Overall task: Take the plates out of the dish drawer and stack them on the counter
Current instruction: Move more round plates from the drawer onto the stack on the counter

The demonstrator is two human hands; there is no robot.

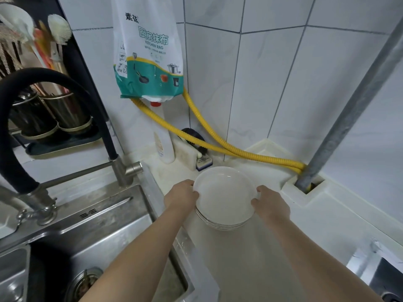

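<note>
A stack of several white plates (224, 197) sits low over the pale counter (250, 253), right of the sink. My left hand (182, 195) grips the stack's left rim. On the opposite rim, my right hand (270, 203) holds the stack with fingers curled over the edge. Whether the bottom plate touches the counter is unclear. The dish drawer is out of view.
A steel sink (91, 240) with a black-hosed faucet (122, 166) lies to the left. Behind the plates stand a white bottle (165, 136), a sponge holder (192, 153) and yellow hoses (239, 149). A grey pipe (340, 127) rises at the right; a kitchen-rag bag (150, 53) hangs on the tiled wall.
</note>
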